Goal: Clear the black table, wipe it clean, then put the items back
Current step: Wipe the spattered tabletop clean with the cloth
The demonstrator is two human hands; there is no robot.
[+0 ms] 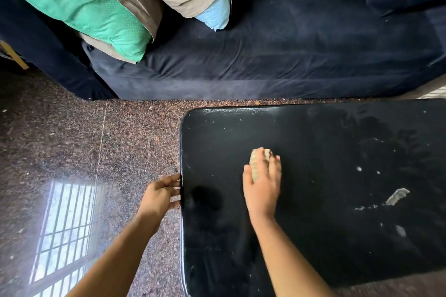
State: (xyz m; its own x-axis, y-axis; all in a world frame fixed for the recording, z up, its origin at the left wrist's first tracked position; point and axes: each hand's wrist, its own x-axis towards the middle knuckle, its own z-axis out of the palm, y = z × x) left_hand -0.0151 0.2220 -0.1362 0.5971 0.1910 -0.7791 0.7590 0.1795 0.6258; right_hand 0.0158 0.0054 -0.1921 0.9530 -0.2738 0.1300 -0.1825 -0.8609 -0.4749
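The black table [325, 236] fills the lower right of the head view, its glossy top speckled with white crumbs and smears. My right hand [263, 185] lies flat on the left half of the top, fingers spread over a small beige cloth [255, 164] that it presses against the surface. My left hand [161, 194] is off the table, its straight fingertips touching the table's left edge. A pale scrap [397, 196] lies on the right part of the top.
A dark blue sofa [277, 55] runs along the far side of the table, with a narrow strip of floor between. Green, brown and light blue pillows [101, 7] are piled on its left end. Speckled stone floor [72, 152] lies to the left.
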